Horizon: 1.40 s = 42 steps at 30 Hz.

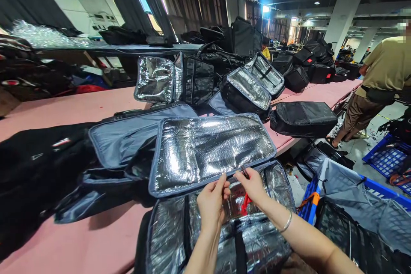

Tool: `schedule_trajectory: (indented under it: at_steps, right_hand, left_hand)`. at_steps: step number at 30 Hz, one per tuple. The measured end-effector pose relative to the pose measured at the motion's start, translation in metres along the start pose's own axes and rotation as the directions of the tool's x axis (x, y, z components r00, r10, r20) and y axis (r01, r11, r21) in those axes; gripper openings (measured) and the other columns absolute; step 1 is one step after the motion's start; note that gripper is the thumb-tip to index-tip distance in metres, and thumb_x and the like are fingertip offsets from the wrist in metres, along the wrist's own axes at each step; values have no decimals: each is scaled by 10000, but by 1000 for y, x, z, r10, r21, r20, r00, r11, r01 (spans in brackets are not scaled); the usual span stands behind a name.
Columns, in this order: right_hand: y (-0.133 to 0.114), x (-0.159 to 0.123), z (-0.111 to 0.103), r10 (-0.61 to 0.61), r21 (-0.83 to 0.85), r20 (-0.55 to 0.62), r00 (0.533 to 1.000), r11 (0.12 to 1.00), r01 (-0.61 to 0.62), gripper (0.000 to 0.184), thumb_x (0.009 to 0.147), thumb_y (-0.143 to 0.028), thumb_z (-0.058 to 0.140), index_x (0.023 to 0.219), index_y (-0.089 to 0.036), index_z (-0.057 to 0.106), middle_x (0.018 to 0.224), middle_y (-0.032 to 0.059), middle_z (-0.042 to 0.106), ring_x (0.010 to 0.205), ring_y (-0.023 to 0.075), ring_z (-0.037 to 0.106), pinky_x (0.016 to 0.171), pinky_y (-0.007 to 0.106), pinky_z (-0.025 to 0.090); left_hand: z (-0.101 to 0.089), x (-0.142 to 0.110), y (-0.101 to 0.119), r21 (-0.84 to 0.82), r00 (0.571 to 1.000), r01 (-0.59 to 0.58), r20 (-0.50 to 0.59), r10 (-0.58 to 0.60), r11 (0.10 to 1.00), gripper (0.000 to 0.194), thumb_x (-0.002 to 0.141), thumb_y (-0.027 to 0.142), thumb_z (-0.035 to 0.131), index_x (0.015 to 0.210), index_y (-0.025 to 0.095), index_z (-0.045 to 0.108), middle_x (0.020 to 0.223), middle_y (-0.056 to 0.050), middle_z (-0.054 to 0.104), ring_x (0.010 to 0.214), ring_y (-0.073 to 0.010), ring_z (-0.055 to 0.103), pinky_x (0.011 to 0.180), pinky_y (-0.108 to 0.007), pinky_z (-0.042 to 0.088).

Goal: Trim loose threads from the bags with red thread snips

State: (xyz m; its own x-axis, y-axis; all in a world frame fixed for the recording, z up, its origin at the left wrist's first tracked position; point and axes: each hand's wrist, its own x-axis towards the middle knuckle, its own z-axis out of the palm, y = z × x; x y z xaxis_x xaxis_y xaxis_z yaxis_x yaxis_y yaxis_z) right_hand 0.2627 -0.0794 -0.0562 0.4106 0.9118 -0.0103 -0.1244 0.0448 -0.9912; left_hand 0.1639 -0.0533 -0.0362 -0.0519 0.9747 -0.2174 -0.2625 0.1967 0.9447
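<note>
Foil-lined bag (199, 167) lies with its lid folded open at the near edge of the pink surface (105, 244), the right hand (253, 186) closed around a small dark-and-red tool (245, 205) at the lid seam, the left hand (210, 201) just beside it with thumb and fingers pinched together, anything between them too small to tell.

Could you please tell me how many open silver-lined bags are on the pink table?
3: the front bag, the left bag behind it, and the right bag behind it. Others may be hidden.
</note>
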Motion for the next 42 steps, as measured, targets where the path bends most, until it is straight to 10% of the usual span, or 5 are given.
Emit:
schedule_trajectory:
  at_steps: [11, 26, 42]
  right_hand:
    - [-19, -31, -27, -366, -702, 55, 929, 647, 296, 118, 808, -291, 514, 869, -197, 551, 728, -3, 591, 662, 149, 549, 621, 233, 380]
    - [5, -23, -26, -425, -641, -66, 903, 711, 288, 108, 817, -283, 473, 851, -183, 490, 670, -13, 545, 548, 126, 489, 541, 215, 358]
    - [-3, -29, -23, -445, -721, 150, 883, 562, 406, 151, 869, -292, 419, 851, -184, 523, 675, 6, 563, 588, 141, 531, 577, 219, 370]
  left_hand:
    - [1, 1, -7, -126, 999, 34, -18, -37, 991, 342, 439, 338, 800, 591, 113, 592, 507, 27, 565, 394, -42, 428, 370, -164, 307]
    - [-1, 2, -11, -142, 999, 25, -16, -28, 990, 305, 474, 315, 794, 576, 110, 593, 501, 25, 565, 403, -42, 432, 372, -158, 305]
    - [-3, 0, -10, -129, 1000, -26, 0, 26, 991, 355, 492, 407, 775, 575, 121, 582, 506, 31, 537, 400, -53, 426, 370, -180, 303]
